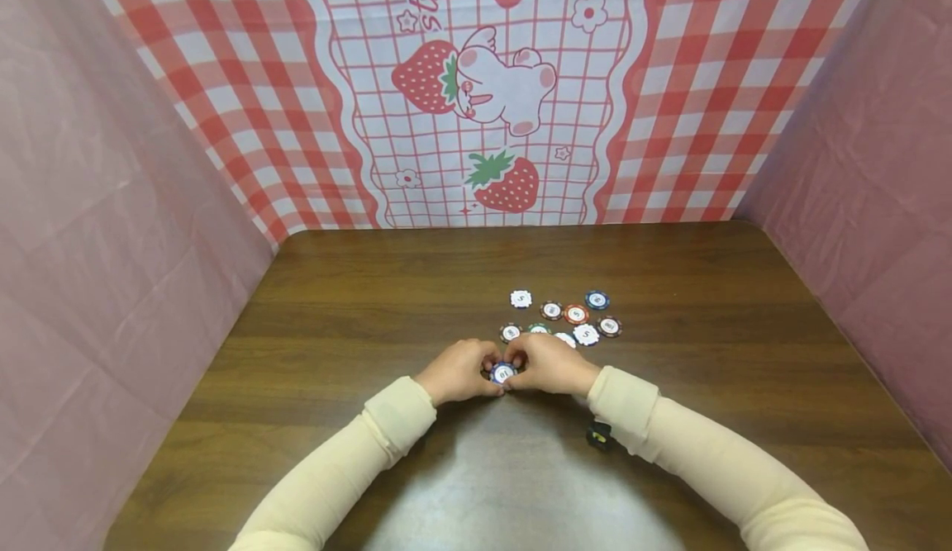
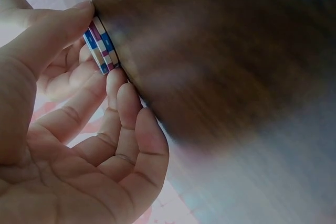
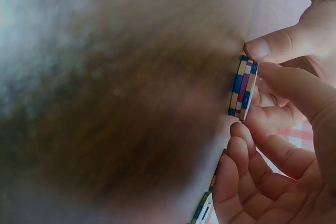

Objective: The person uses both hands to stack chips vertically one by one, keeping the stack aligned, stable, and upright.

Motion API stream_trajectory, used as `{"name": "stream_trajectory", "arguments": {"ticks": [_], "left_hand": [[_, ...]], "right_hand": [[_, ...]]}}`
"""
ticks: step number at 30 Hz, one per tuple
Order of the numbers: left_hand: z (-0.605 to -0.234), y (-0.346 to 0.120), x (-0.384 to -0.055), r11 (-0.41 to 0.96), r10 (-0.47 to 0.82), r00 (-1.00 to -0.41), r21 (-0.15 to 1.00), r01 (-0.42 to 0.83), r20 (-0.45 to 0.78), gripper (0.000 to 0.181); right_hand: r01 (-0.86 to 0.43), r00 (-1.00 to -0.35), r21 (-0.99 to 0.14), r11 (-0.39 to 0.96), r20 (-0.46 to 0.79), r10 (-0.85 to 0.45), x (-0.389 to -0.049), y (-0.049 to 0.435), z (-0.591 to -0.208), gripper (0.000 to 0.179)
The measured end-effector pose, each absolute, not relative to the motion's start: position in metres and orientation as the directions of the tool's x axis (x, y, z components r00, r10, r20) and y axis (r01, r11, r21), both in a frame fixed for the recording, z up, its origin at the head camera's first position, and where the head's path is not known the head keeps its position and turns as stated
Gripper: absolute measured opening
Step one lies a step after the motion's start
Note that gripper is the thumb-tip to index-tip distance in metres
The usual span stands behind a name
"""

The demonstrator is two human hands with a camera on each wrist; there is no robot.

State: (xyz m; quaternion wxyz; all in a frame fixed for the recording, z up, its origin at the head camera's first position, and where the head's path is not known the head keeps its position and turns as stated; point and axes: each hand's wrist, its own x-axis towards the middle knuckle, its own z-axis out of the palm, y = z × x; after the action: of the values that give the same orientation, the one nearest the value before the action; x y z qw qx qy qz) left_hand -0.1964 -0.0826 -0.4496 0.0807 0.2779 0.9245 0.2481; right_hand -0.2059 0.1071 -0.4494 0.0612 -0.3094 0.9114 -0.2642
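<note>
In the head view, a short stack of poker chips (image 1: 503, 373) lies on the table between my two hands, its blue-edged top chip face up. My left hand (image 1: 455, 372) pinches the stack from the left, while the right hand (image 1: 552, 363) grips its right side. Both thumbs are at the near edge and the curled fingers at the far one. The left wrist view shows the stacked chips (image 2: 102, 45) edge-on, with blue, cream and purple bands. From the right wrist, the same chips (image 3: 243, 87) appear between the fingertips of both hands.
Just beyond the right hand lie several loose chips: a white one (image 1: 521, 298), a red one (image 1: 576, 314), a blue one (image 1: 597, 300), a dark brown one (image 1: 610, 325) and others. A small black object (image 1: 598, 435) shows beneath the right wrist. Curtains border the wooden table (image 1: 335, 287).
</note>
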Motion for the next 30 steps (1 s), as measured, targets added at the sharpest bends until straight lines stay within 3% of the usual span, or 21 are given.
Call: {"name": "stream_trajectory", "arguments": {"ticks": [14, 21, 30], "left_hand": [[-0.451, -0.082, -0.197, 0.734, 0.539, -0.842, 0.509, 0.45, -0.033, 0.032], [-0.452, -0.083, -0.198, 0.73, 0.537, -0.843, 0.512, 0.453, -0.02, 0.033], [-0.453, -0.082, -0.197, 0.732, 0.532, -0.846, 0.514, 0.448, -0.021, 0.032]], "right_hand": [[-0.447, -0.853, -0.717, 0.535, 0.161, -0.497, -0.21, 0.135, -0.442, 0.036], [-0.42, -0.888, -0.758, 0.499, 0.229, -0.399, -0.212, 0.156, -0.438, 0.04], [-0.331, -0.94, -0.779, 0.533, 0.218, -0.264, -0.216, 0.187, -0.437, 0.045]]}}
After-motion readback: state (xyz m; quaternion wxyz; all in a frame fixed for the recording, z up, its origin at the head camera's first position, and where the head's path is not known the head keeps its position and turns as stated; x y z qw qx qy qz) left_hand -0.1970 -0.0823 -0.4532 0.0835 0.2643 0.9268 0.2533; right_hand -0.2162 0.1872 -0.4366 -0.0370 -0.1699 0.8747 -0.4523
